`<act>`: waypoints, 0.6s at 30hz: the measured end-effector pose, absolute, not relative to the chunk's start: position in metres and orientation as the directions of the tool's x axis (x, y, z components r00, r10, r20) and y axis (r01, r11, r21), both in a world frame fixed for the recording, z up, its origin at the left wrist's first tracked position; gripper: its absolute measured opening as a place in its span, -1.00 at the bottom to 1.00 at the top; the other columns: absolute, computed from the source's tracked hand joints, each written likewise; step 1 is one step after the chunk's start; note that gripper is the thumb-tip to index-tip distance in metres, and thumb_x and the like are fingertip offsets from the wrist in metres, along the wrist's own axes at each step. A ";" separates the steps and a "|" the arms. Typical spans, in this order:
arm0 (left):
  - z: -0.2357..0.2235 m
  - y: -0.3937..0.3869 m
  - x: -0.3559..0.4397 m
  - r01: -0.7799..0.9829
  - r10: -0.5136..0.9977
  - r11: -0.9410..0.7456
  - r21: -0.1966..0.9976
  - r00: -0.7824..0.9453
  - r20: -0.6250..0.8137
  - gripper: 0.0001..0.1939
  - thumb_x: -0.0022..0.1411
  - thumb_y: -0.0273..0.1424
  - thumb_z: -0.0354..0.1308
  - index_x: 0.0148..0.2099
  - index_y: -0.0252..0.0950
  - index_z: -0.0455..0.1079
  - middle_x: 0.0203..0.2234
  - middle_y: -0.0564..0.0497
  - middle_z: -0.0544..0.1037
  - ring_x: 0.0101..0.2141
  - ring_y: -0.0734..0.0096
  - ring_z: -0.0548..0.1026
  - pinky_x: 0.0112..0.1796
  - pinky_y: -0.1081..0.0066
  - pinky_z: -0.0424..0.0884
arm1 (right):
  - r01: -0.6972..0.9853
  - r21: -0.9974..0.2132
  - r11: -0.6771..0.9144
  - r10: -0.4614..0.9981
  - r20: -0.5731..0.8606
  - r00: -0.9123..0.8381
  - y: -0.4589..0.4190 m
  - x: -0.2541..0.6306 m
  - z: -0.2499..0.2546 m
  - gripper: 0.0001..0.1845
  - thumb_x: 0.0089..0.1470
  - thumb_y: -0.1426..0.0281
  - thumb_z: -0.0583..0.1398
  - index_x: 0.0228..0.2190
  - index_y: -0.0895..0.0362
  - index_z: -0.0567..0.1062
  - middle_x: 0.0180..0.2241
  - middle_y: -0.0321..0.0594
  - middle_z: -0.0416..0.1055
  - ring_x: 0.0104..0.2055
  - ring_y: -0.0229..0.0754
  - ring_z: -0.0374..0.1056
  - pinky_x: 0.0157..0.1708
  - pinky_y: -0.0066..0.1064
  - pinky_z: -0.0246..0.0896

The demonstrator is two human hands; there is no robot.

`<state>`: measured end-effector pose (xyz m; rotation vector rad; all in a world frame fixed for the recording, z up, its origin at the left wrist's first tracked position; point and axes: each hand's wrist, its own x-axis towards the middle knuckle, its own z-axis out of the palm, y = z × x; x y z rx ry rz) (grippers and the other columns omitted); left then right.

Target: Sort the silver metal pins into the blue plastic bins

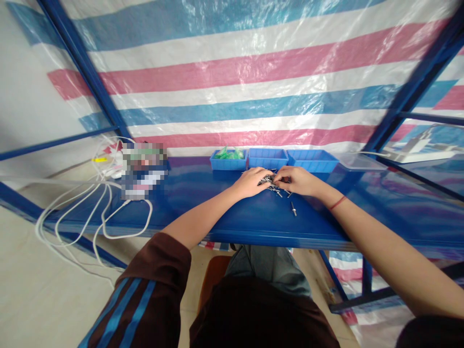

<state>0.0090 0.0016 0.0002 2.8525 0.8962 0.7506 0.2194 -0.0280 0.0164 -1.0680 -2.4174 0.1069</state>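
A small pile of shiny metal pieces that look like blind rivets (268, 180) lies on the blue tabletop between both hands. My left hand (253, 182) rests at the left side of the pile, its fingers stretched out and touching the pieces. At the pile's right side, my right hand (299, 180) has thumb and fingers bent together in a pinch. What is between those fingertips is too small to tell. One loose rivet (294, 209) lies apart, nearer the front edge. Some of the pile is hidden behind the fingers.
Three blue bins stand in a row behind the hands: a left bin (228, 165) with green items in it, a middle bin (268, 162) and a right bin (314, 164). A clear lid (358, 162) lies to the right. White cables (105, 212) loop over the left end.
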 end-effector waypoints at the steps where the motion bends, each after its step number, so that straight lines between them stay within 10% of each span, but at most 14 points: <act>1: 0.001 0.000 0.009 0.539 0.553 -0.824 0.174 0.701 0.451 -0.70 0.26 -0.32 0.06 0.04 -0.18 0.35 0.00 -0.05 0.41 0.02 0.24 0.36 0.06 0.25 0.27 | 0.678 -0.262 0.687 0.716 0.404 -0.569 -0.029 0.219 0.017 -0.80 0.05 0.31 0.15 -0.42 0.11 0.57 -0.39 -0.18 0.46 -0.43 -0.22 0.35 -0.36 -0.37 0.27; 18: 0.008 -0.012 0.010 0.616 0.596 -0.783 0.087 0.703 0.388 -0.65 0.28 -0.23 0.03 0.08 -0.18 0.27 0.02 -0.04 0.43 -0.01 0.17 0.37 -0.08 0.22 0.30 | 0.743 -0.140 0.655 0.722 0.405 -0.561 -0.028 0.217 0.013 -0.76 -0.16 0.53 0.14 -0.36 0.13 0.51 -0.30 -0.12 0.43 -0.32 -0.11 0.39 -0.23 -0.31 0.29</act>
